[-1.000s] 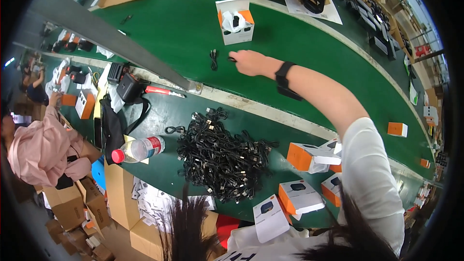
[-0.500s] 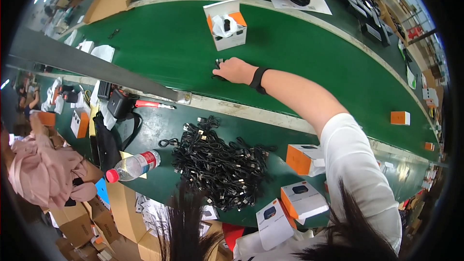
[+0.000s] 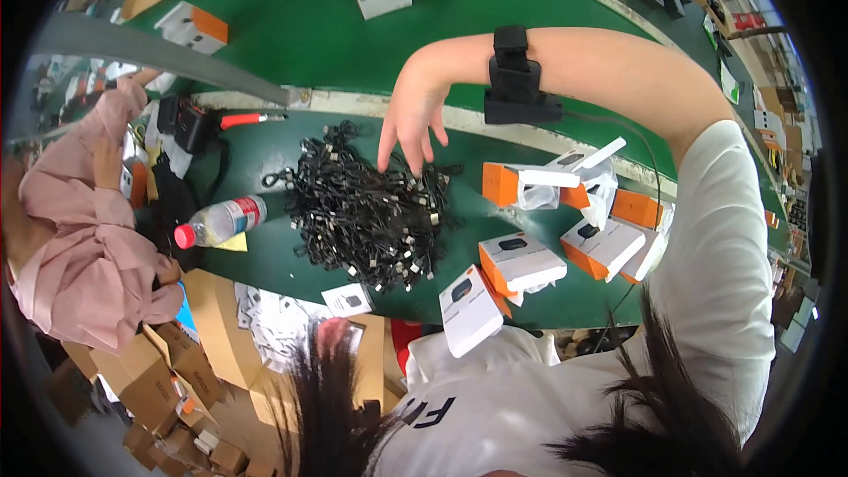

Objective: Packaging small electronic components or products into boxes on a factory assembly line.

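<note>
My right hand [image 3: 413, 119] reaches in from the right, fingers spread and pointing down, with nothing seen in them. Its fingertips are at the far edge of a large heap of black cables [image 3: 367, 203], some with metal plugs showing. Whether they touch the cables I cannot tell. A black strapped device [image 3: 519, 79] with a thin wire sits on my right wrist. My left hand does not plainly show; hair hides part of the lower middle. Right of the heap lie white and orange boxes, among them one [image 3: 521, 261] and a tilted one [image 3: 471, 311].
A plastic bottle [image 3: 221, 221] with a red cap lies left of the heap. Beyond it are a red-handled cutter [image 3: 252, 119] and a black bag [image 3: 188, 124]. An open box [image 3: 386, 0] stands on the green belt [image 3: 291, 44]. A co-worker's pink sleeve [image 3: 75, 159] is at left.
My right hand has come back from the belt to the cable heap. Its fingers have spread, and the small black thing it held is no longer in it. The view has shifted.
</note>
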The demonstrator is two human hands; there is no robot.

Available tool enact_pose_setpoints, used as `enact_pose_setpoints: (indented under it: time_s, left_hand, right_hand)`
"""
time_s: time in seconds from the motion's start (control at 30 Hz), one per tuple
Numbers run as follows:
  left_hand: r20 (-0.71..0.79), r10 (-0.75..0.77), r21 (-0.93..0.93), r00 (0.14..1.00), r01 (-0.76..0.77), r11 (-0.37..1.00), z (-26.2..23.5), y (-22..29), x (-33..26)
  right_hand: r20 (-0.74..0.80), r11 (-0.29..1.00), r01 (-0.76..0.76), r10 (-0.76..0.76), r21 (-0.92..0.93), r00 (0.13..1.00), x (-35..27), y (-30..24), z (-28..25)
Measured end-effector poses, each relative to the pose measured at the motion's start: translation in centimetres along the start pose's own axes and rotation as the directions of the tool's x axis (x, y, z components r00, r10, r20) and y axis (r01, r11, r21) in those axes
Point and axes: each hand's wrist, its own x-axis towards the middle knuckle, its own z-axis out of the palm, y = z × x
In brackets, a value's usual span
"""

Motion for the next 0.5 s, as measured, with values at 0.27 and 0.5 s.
enact_pose_setpoints:
  time_s: [0.27,0.5]
  left_hand:
    - [0.202,0.209,0.273,0.957,-0.26,0.926,-1.9,-4.0,3.6]
    - [0.85,0.176,0.047,0.497,-0.404,0.914,35.6,-0.8,20.4]
  right_hand:
    - [-0.965,0.903,-0.429,-0.082,0.033,-0.248,-5.7,15.0,-7.3]
    - [-0.843,0.918,-0.387,-0.278,-0.091,-0.46,0.9,15.5,-14.5]
